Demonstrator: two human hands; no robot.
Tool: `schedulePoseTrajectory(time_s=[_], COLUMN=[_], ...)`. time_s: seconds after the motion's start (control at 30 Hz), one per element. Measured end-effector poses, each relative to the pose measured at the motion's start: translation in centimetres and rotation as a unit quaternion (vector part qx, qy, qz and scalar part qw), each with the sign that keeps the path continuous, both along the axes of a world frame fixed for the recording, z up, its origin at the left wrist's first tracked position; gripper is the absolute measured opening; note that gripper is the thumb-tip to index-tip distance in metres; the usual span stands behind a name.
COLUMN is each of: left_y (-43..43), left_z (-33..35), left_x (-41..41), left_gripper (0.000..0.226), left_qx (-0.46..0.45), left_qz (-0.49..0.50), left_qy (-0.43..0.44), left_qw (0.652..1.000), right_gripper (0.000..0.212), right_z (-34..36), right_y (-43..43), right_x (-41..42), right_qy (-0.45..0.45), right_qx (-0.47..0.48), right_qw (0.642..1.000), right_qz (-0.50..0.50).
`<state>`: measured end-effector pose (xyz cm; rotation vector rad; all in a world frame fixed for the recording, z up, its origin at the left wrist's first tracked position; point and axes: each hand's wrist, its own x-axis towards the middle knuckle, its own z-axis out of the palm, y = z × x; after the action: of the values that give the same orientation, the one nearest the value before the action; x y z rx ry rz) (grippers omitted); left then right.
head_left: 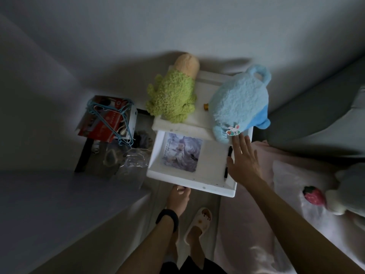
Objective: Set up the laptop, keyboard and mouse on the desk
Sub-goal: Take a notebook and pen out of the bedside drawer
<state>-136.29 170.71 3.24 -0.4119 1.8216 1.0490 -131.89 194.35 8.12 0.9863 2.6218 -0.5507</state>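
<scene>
A bed (256,224) with pink bedding fills the right side, and a grey tabletop (49,210) lies at lower left. Between them stands a white nightstand (207,84) with its drawer (189,180) pulled open. On the nightstand's top sit a blue plush (240,103) to the right and a green plush (172,95) to the left, with a small brass-coloured object between them. To the left of the nightstand, a red and white box (104,117) carries blue hangers (116,119). Inside the drawer lies a picture card (182,153), and a black pen (227,165) rests along the right wall.

The right hand (244,159) is spread open and flat over the drawer's right edge, holding nothing, fingertips near the blue plush. The left hand (179,196), a black band at its wrist, is curled onto the drawer's front lip. A strawberry toy (314,195) lies on the bed. No laptop, keyboard or mouse is in view.
</scene>
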Motion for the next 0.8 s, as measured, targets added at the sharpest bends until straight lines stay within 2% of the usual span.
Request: schedulePoseTrajectory(time_s=[0.1, 0.17, 0.23, 0.27, 0.37, 0.4, 0.47, 0.53, 0.63, 0.8], left_y=[-0.8, -1.0, -0.5, -0.1, 1.7, 2.5, 3.8, 4.8, 5.0, 4.6], left_z=[1.9, 3.7, 5.5, 6.2, 7.2, 7.1, 5.8, 3.5, 0.5, -1.4], left_x=[-0.5, -1.4, -2.7, -3.4, -6.2, -7.4, -9.4, -11.1, -12.2, -12.2], left_gripper=[0.011, 0.023, 0.024, 0.022, 0.017, 0.015, 0.029, 0.052, 0.074, 0.079], left_qx=[-0.035, -0.028, -0.026, -0.043, -0.071, -0.069, -0.079, -0.121, -0.151, -0.186], left_qz=[-0.11, -0.196, -0.317, -0.346, -0.223, -0.201, -0.219, -0.264, -0.283, -0.285], left_qy=[0.011, 0.03, 0.069, 0.118, 0.244, 0.284, 0.314, 0.266, 0.17, 0.162], left_qw=[0.993, 0.98, 0.946, 0.93, 0.941, 0.935, 0.92, 0.919, 0.932, 0.926], right_gripper=[0.07, 0.061, 0.053, 0.051, 0.052, 0.053, 0.057, 0.064, 0.058, 0.054], right_z=[0.9, 1.6, 2.2, 2.4, 2.3, 2.0, 1.0, -1.1, -2.9, -4.5], right_y=[-1.4, -3.2, -4.9, -5.6, -6.6, -6.6, -6.4, -5.7, -4.9, -5.5], right_x=[0.8, 1.8, 2.6, 2.9, 2.7, 2.3, 1.1, -0.2, -2.2, -3.9], right_qy=[0.061, 0.116, 0.128, 0.118, 0.054, 0.037, 0.014, 0.005, -0.011, -0.047], right_qx=[0.027, 0.013, -0.068, -0.113, -0.184, -0.191, -0.215, -0.246, -0.25, -0.164], right_qw=[0.998, 0.991, 0.977, 0.966, 0.943, 0.94, 0.928, 0.908, 0.896, 0.914], right_qz=[-0.014, -0.065, -0.154, -0.2, -0.271, -0.279, -0.305, -0.34, -0.366, -0.369])
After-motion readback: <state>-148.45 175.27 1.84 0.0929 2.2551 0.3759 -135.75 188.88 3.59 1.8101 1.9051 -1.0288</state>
